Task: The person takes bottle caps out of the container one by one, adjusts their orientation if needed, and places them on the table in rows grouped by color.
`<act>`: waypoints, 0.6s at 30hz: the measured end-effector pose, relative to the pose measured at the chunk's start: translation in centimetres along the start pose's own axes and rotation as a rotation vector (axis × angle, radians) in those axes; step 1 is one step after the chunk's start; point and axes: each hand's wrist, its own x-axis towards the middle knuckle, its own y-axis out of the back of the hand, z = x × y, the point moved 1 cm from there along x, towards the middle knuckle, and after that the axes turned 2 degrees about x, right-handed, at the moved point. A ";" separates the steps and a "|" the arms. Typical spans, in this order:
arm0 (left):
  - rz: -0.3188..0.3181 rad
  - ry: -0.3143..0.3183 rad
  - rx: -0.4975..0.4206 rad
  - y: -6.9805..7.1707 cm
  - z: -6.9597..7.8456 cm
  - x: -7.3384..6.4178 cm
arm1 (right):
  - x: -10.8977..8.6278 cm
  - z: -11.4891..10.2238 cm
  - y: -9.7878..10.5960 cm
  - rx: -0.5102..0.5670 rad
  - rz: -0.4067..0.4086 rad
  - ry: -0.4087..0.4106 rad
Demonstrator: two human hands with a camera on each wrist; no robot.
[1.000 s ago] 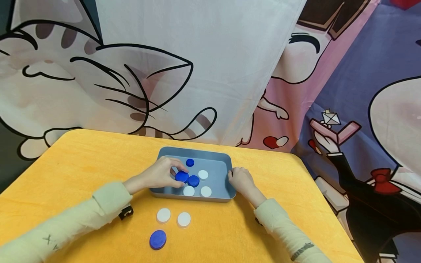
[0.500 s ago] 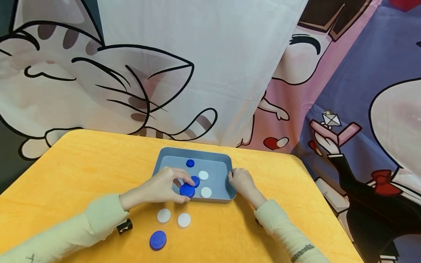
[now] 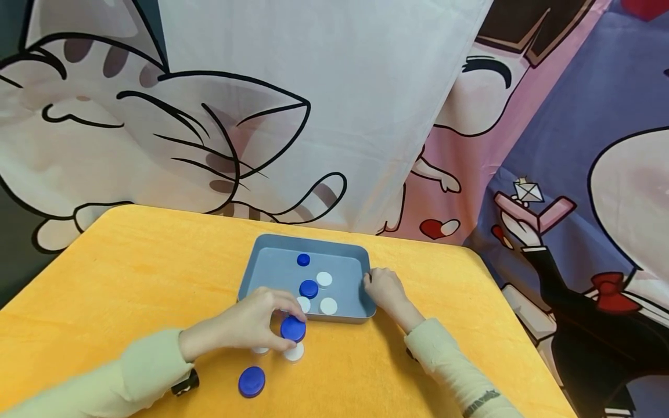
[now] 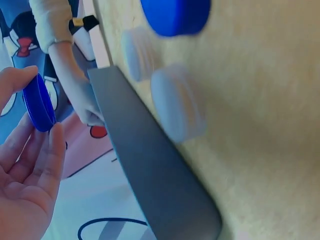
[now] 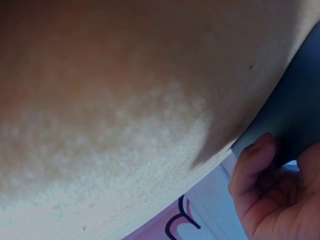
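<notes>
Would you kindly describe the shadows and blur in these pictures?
Head view: mostly sharp, a soft shadow on the yellow table beside the right sleeve; left wrist view: white discs blurred, the held blue disc crisper; right wrist view: dark upper left, shadow near the right hand.

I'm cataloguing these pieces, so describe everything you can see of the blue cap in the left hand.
The blue cap is a round, shallow, solid-colored disc with a raised rim; it looks like plastic. The left hand pinches its edge between thumb and fingers, and nothing else appears to touch it. It is tilted and raised off the yellow table, outside the gray-blue tray. In the head view it partly covers a white cap.
</notes>
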 end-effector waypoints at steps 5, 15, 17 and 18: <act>-0.047 -0.005 0.024 -0.8 0.9 -0.7 | -0.1 -0.1 0.2 0.013 0.002 0.003; -0.125 0.012 0.032 -1.9 1.8 -1.7 | 0.0 -0.1 0.1 0.017 -0.011 -0.010; -0.133 0.021 0.018 -2.2 1.8 -1.9 | 0.0 0.0 0.1 0.015 -0.010 -0.005; -0.139 0.021 0.014 -2.4 1.8 -2.1 | 0.0 0.0 0.1 0.013 -0.012 -0.007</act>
